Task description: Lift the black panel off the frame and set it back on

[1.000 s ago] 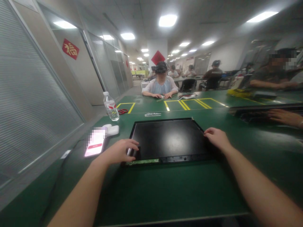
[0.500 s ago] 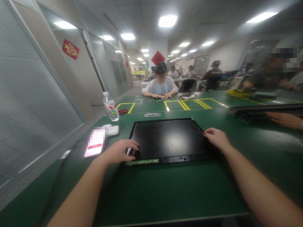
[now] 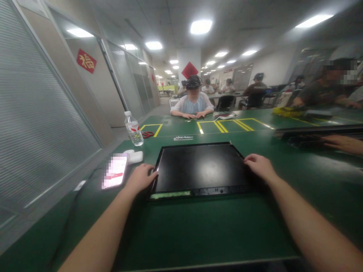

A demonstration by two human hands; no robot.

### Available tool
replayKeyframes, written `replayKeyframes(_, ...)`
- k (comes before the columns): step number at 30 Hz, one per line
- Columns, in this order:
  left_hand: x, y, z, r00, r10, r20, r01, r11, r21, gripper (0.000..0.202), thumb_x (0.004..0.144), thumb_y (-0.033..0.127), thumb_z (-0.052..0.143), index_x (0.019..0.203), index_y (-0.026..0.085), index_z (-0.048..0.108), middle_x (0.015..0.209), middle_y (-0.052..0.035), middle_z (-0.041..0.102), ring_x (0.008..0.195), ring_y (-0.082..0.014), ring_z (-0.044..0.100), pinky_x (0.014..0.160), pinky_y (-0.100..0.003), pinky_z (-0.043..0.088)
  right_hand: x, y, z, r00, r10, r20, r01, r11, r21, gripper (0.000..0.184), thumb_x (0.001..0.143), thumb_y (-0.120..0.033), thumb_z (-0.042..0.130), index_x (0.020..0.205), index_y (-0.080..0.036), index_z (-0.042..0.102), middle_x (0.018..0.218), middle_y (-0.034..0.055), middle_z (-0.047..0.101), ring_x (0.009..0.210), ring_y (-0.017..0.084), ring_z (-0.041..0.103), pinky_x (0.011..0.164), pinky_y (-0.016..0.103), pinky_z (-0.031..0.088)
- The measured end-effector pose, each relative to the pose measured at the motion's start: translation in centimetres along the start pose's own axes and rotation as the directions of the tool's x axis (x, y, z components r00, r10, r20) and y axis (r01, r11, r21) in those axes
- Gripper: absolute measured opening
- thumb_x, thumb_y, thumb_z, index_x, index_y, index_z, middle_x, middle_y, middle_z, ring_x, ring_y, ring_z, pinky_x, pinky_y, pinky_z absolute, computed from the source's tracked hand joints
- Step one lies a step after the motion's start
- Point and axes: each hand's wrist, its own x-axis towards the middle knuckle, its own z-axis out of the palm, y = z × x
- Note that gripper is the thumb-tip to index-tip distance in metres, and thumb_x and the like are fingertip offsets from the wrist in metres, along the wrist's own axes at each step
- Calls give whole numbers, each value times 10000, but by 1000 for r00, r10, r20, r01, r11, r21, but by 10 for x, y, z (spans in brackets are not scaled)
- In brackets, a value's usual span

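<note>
Black panel [image 3: 200,164] lies flat, green strip [image 3: 170,195] still bare at seven o'clock; your right hand [image 3: 260,167] pinches three o'clock, left hand [image 3: 141,176] touches nine, grip unclear.

My flat panel [image 3: 200,166]: screen [image 3: 184,162] smooth, softly glossy; frame [image 3: 236,189] plastic-looking. My desk [image 3: 210,226]: smooth, low sheen. Bottle [image 3: 134,129]: clear plastic, glossy. Blinds [image 3: 42,113]: ridged, slatted.

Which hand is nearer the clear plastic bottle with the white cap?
Left. The left hand is in front of the bottle; the right hand is farther right, across the flat black rectangular panel.
</note>
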Motion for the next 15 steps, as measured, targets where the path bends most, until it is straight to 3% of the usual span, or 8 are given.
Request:
replayKeyframes(8, 1, 6, 7, 1000, 14, -10, -13, 999, 52, 307, 854, 279, 519, 976, 160, 775, 1127, -199, 725, 1074, -352, 681, 955, -419, 506, 1, 0, 1, 1000, 8, 15, -7, 1000, -5, 126, 789, -210, 621, 793, -222, 747, 852, 41, 757, 806, 205, 663, 721, 299, 461)
replayKeyframes(15, 1, 17, 3, 998, -63, 28, 66, 988, -141, 235, 784, 161, 516, 828, 183, 745, 934, -130, 763, 914, -305, 712, 821, -369, 525, 1, 0, 1, 1000, 11, 17, -11, 1000, 8, 110, 784, -209, 637, 786, -219, 746, 838, 39, 756, 814, 205, 664, 730, 290, 461)
